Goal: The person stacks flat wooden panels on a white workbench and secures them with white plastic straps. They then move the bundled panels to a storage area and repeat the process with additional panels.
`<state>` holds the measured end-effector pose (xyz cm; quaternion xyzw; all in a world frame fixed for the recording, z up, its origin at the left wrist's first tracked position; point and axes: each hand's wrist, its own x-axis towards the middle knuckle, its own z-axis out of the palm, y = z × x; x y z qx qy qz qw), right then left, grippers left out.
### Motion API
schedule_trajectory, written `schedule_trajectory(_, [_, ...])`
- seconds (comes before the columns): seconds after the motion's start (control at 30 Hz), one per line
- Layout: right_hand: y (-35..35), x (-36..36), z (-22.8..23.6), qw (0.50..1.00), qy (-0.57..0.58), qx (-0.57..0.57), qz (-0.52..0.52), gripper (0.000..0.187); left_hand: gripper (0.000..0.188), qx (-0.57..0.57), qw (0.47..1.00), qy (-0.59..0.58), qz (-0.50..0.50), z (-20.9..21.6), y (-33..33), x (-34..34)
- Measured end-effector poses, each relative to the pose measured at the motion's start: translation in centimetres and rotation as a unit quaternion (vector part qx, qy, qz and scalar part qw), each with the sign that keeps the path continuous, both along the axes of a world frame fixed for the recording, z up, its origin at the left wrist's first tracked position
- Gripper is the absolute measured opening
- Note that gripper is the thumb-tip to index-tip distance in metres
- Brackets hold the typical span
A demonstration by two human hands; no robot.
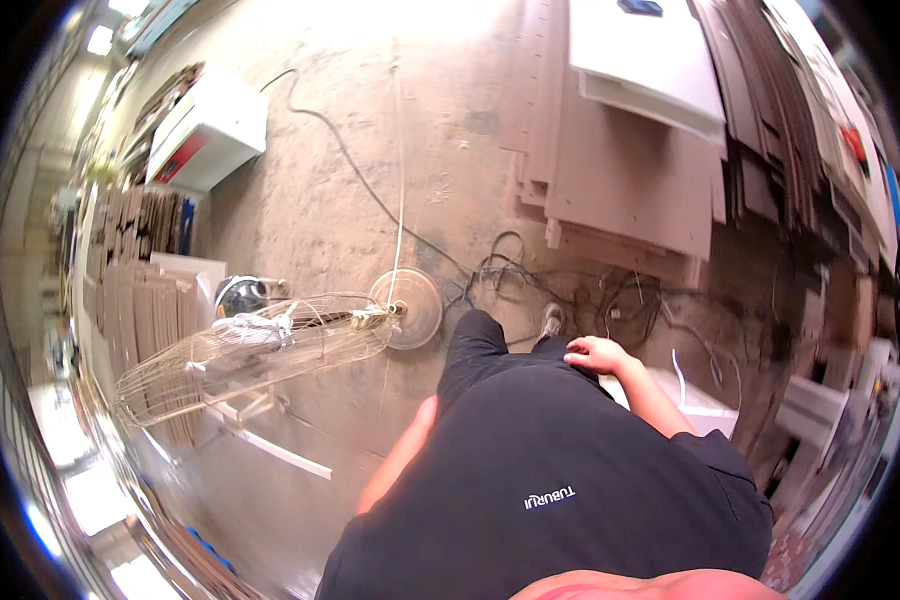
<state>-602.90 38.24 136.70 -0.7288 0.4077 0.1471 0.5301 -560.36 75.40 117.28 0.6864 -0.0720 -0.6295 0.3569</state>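
My right hand (595, 353) rests on the black cloth over my right thigh, its fingers loosely bent and nothing seen in them. Only the forearm of my left arm shows, down beside my body; the left hand itself is hidden behind my leg and clothing. Close to my left leg stands a floor fan (260, 350) with a wire cage, a round base (425, 310) and a pale cord running away from it. A white box-like thing (705, 408) is partly visible beyond my right forearm.
Dark cables (510, 265) lie tangled on the floor by my feet. Brown panels (625, 180) are stacked ahead to the right, with a white board (650, 60) on top. Far left are a white box (210, 130) with a red patch and stacked boards (150, 310).
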Motion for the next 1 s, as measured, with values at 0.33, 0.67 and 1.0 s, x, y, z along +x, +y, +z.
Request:
schedule_trajectory(0.33, [-20.6,8.0,-8.5,0.982,0.013,0.135,0.131,0.077,0.028,0.073,0.986,-0.152,-0.016,5.0,-11.9,-7.7])
schedule_trajectory(0.67, [-33.4,29.8,7.2,0.950,-0.054,-0.096,0.293,0.080,0.030,0.116,0.967,-0.102,0.203,9.3,-18.2,-13.6])
schedule_trajectory(1.0, [-49.3,56.8,2.7,0.816,0.123,-0.094,0.556,0.088,0.032,0.143,0.915,-0.106,0.363,8.6,-36.1,-1.6])
